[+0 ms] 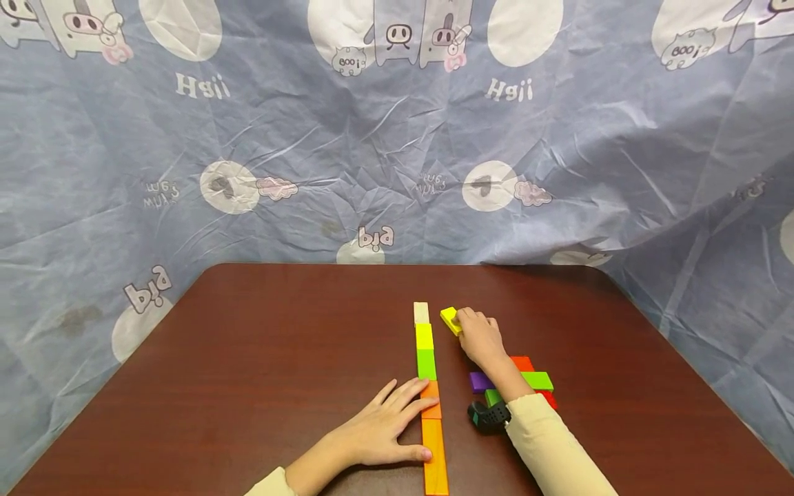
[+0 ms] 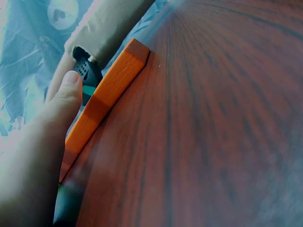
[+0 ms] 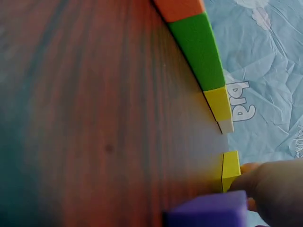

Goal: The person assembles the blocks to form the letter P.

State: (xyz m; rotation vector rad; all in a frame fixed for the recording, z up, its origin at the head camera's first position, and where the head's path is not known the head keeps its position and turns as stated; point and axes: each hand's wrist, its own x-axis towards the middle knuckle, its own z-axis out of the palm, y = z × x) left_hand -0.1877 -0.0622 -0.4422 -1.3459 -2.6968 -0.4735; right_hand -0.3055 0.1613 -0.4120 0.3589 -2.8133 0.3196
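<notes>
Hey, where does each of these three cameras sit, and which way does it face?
Head: on the head, facing forward and down at the table; left hand, right hand and sleeves show.
Left wrist: on that wrist, facing past the left thumb to an orange block; the right sleeve shows too.
Right wrist: on that wrist, facing a yellow block with right fingers on it.
Shared: head and right wrist both show that yellow block.
</notes>
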